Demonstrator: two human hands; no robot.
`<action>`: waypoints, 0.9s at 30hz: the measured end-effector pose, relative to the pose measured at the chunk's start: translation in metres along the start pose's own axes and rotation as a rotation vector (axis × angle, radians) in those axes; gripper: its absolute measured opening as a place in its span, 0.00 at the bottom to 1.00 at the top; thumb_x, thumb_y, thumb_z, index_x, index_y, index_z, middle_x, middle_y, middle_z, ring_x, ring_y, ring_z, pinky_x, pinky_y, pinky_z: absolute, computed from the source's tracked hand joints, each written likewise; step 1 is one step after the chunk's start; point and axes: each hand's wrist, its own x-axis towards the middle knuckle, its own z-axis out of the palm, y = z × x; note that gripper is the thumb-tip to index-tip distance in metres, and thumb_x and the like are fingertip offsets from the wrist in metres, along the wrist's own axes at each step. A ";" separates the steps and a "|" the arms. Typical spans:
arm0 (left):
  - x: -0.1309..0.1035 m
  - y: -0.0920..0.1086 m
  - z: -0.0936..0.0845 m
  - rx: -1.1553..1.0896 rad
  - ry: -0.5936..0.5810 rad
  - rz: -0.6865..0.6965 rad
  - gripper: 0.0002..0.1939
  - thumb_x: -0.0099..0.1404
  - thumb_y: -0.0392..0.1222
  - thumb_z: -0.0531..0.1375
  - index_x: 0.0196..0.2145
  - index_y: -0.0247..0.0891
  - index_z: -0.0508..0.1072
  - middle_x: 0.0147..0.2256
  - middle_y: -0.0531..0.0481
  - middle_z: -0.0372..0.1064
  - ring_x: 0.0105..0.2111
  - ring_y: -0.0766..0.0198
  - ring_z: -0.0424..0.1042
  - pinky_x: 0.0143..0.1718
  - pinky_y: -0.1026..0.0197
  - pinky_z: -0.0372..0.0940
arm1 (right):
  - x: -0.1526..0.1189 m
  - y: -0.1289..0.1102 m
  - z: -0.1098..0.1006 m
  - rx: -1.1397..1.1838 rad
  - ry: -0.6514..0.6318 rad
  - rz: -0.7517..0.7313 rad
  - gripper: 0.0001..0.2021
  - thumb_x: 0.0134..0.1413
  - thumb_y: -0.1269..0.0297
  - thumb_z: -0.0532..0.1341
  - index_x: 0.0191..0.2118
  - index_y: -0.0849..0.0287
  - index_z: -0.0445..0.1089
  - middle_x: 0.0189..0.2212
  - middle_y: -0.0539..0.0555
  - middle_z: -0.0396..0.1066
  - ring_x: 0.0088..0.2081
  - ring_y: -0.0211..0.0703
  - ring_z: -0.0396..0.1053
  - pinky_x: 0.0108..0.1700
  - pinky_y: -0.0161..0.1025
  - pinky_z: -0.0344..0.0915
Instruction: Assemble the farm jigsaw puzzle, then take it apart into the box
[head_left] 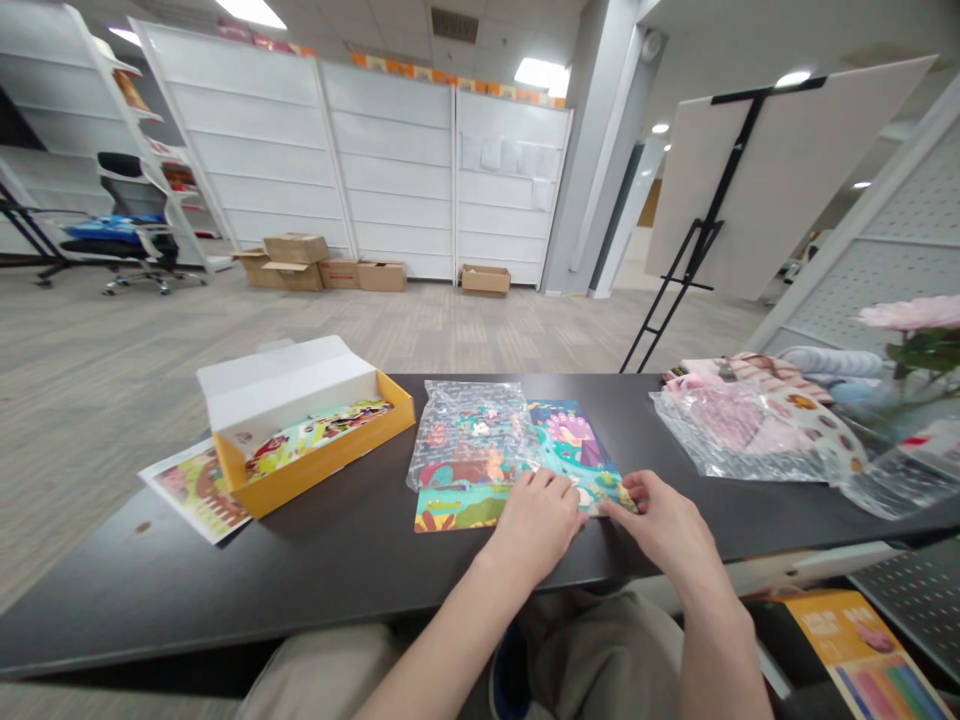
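A colourful illustrated puzzle sheet [461, 510] lies on the dark table, its left part covered by a clear plastic bag [472, 430]. My left hand [541, 520] rests palm down on the sheet's lower middle, fingers bent and close together; whether anything is beneath them is hidden. At the sheet's lower right corner my right hand [660, 515] pinches a small yellowish piece [626, 497] between thumb and fingers. The two hands are a short distance apart.
An open yellow box [330, 462] with printed pieces stands at the left, partly over a picture sheet [202, 492]. Plastic-wrapped pink goods [735, 415] and a flower [911, 315] are at the right. The table's near edge runs below my forearms.
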 end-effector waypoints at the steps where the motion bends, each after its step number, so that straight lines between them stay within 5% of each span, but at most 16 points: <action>1: 0.000 0.000 0.000 -0.002 0.000 0.003 0.11 0.70 0.46 0.60 0.43 0.36 0.73 0.42 0.45 0.74 0.46 0.51 0.70 0.46 0.49 0.65 | -0.001 -0.001 -0.001 -0.004 -0.006 0.012 0.15 0.48 0.51 0.65 0.38 0.54 0.69 0.35 0.56 0.77 0.34 0.51 0.75 0.34 0.41 0.64; 16: 0.000 0.003 0.005 0.055 0.041 0.041 0.07 0.70 0.42 0.60 0.41 0.35 0.72 0.39 0.45 0.75 0.43 0.53 0.71 0.44 0.52 0.66 | 0.011 0.012 0.010 0.134 0.087 -0.105 0.14 0.41 0.58 0.67 0.36 0.58 0.75 0.35 0.59 0.74 0.36 0.52 0.74 0.40 0.45 0.71; 22: 0.000 0.004 0.007 0.072 0.072 0.041 0.06 0.71 0.40 0.58 0.39 0.35 0.72 0.37 0.45 0.75 0.40 0.54 0.72 0.43 0.52 0.66 | 0.014 0.017 0.012 0.278 0.093 -0.124 0.15 0.43 0.54 0.67 0.35 0.59 0.79 0.42 0.63 0.75 0.38 0.52 0.76 0.38 0.44 0.74; 27: -0.001 0.005 0.006 0.082 0.097 0.044 0.07 0.72 0.41 0.57 0.39 0.35 0.71 0.36 0.45 0.75 0.40 0.54 0.73 0.41 0.53 0.66 | 0.014 0.013 0.005 0.373 0.071 -0.069 0.17 0.42 0.51 0.67 0.34 0.59 0.80 0.37 0.61 0.80 0.32 0.51 0.78 0.36 0.42 0.74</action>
